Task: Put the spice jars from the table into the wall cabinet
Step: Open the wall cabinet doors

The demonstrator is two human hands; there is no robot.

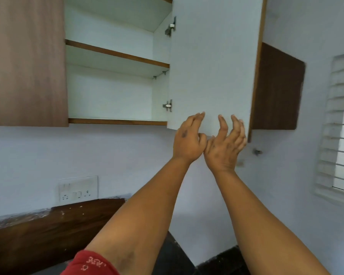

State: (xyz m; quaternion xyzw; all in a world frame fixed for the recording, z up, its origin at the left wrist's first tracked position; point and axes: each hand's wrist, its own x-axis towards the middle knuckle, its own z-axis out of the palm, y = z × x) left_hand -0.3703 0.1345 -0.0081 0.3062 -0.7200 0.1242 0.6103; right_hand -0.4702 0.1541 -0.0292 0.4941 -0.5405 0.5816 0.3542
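The cabinet (111, 62) stands open up and to the left of both hands, and its two visible shelves (117, 54) hold no jars, so by my reading the storing has not started and only the opening of the door (213, 62) is done. No spice jar or table shows in this view, so where the jars are cannot be told; fetching and placing them all is left. The left hand (189, 139) and right hand (224, 143) are raised side by side at the door's lower edge, fingers loose and slightly curved, holding nothing; whether they touch the panel is unclear. The cabinet is pale inside with brown-edged shelves, and the door is swung wide on two metal hinges (168, 105) just left of the hands.
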